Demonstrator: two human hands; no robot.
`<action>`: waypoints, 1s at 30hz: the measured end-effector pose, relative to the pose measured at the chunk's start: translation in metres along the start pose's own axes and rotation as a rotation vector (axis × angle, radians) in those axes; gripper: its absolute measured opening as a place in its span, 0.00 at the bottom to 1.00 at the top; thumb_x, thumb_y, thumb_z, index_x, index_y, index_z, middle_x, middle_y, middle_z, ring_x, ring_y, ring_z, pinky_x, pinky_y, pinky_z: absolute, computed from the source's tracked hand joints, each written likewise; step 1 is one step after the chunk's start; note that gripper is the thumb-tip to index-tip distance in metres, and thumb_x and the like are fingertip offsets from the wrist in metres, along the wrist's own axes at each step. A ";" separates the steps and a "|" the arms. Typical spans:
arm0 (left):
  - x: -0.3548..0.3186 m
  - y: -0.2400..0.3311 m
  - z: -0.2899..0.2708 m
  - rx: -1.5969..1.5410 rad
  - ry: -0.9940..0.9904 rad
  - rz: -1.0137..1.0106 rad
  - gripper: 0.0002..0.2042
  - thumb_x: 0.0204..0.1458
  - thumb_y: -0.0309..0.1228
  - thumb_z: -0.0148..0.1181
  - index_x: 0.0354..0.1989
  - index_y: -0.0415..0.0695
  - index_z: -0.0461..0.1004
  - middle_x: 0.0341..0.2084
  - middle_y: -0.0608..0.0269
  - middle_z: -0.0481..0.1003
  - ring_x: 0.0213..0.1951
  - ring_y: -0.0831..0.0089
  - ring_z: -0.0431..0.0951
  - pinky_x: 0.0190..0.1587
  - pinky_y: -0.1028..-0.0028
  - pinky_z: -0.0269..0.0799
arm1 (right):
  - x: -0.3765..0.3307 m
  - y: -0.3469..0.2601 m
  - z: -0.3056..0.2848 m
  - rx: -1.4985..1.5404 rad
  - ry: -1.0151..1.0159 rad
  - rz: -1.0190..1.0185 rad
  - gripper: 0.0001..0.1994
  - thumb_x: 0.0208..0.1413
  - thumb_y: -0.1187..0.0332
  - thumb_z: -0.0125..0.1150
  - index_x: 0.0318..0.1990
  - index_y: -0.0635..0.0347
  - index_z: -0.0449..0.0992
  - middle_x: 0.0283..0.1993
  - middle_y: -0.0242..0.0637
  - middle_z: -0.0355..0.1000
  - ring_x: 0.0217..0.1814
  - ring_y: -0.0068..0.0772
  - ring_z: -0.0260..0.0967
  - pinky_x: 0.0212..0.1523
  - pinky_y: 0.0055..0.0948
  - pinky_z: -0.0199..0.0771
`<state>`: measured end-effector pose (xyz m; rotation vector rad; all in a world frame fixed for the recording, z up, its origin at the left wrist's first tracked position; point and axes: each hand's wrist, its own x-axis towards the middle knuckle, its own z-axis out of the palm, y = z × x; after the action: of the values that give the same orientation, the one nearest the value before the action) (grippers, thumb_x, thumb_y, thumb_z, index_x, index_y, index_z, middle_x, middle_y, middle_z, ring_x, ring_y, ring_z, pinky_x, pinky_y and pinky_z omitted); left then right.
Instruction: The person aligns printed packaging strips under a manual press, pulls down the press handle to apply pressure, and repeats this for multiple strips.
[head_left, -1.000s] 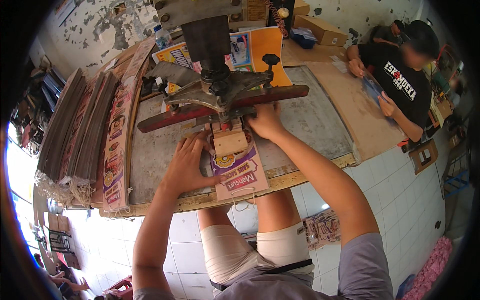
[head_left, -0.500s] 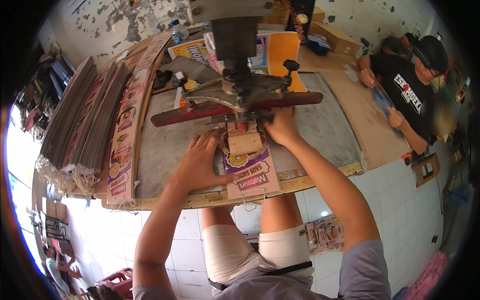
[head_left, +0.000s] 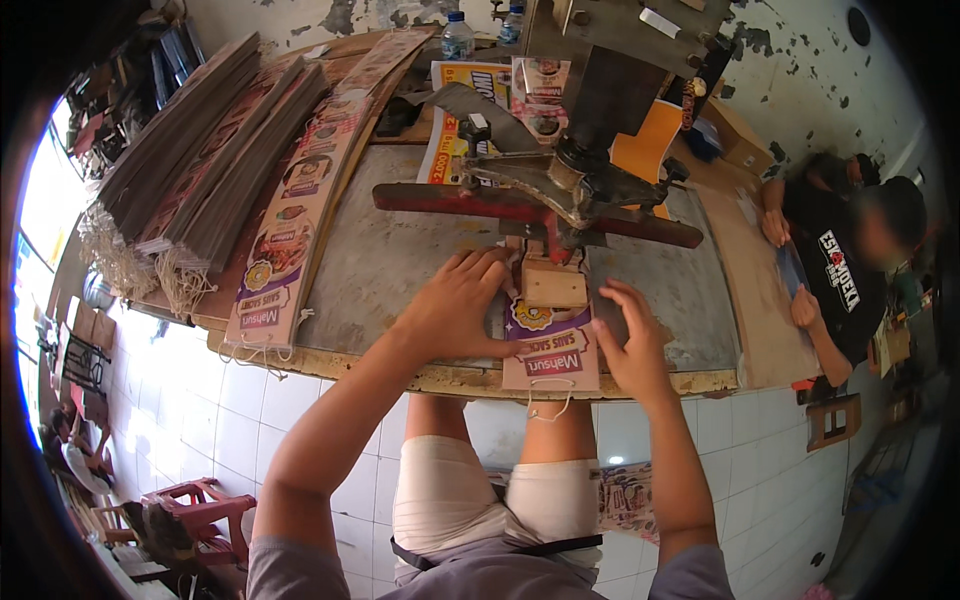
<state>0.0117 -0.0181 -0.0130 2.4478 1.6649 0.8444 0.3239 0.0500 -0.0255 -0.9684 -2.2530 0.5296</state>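
A long printed cardboard strip (head_left: 555, 370), purple and cream with a string loop at its near end, lies on the grey metal plate (head_left: 350, 290) in front of me. Resting on the strip is a small pale wooden block (head_left: 555, 288). My left hand (head_left: 455, 308) lies along the strip's left side, fingers stretched out and thumb on its edge. Beside the strip's right edge, my right hand (head_left: 635, 340) is open with fingers apart, holding nothing. A press head with a red crossbar (head_left: 460, 200) hangs over the strip's far part and hides some of it.
Stacks of strips with strings (head_left: 180, 160) stand at the left, beside a flat printed strip (head_left: 290, 230). Plastic bottles (head_left: 457, 38) and printed sheets lie behind the press. At the right, a co-worker (head_left: 835, 260) handles a sheet. A red stool (head_left: 205, 515) stands on the floor.
My right hand has come away from under the crossbar, back toward me, and its fingers have spread. My left hand stays at the strip's left edge. The whole view has shifted.
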 end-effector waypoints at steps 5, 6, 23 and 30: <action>-0.006 0.004 -0.005 -0.020 0.058 0.096 0.25 0.50 0.48 0.79 0.44 0.42 0.76 0.66 0.48 0.77 0.65 0.47 0.77 0.69 0.53 0.71 | -0.001 -0.033 0.012 0.122 0.009 -0.074 0.27 0.70 0.70 0.68 0.73 0.60 0.69 0.79 0.50 0.64 0.81 0.58 0.63 0.78 0.50 0.67; -0.009 0.004 -0.004 -0.036 0.085 0.112 0.22 0.51 0.45 0.78 0.43 0.42 0.77 0.64 0.50 0.78 0.64 0.48 0.78 0.67 0.53 0.73 | 0.002 -0.036 0.016 0.103 0.029 -0.071 0.28 0.69 0.71 0.68 0.73 0.61 0.67 0.80 0.50 0.62 0.81 0.58 0.64 0.78 0.49 0.69; -0.148 0.107 0.002 -0.471 0.166 -0.058 0.21 0.54 0.34 0.76 0.53 0.44 0.75 0.64 0.51 0.81 0.65 0.49 0.81 0.70 0.47 0.71 | -0.089 -0.057 -0.059 0.055 0.016 -0.053 0.30 0.54 0.72 0.82 0.65 0.58 0.79 0.59 0.41 0.71 0.61 0.43 0.75 0.59 0.41 0.79; -0.231 0.057 0.015 0.155 0.486 -0.320 0.28 0.50 0.31 0.73 0.60 0.46 0.72 0.76 0.43 0.68 0.79 0.40 0.63 0.79 0.41 0.51 | -0.114 0.125 -0.179 -0.377 0.459 0.258 0.24 0.65 0.61 0.74 0.65 0.58 0.78 0.59 0.44 0.68 0.61 0.46 0.72 0.66 0.42 0.72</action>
<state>0.0055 -0.2407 -0.0985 2.0753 2.2770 1.3794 0.5695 0.0662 -0.0106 -1.4170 -1.8511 -0.0279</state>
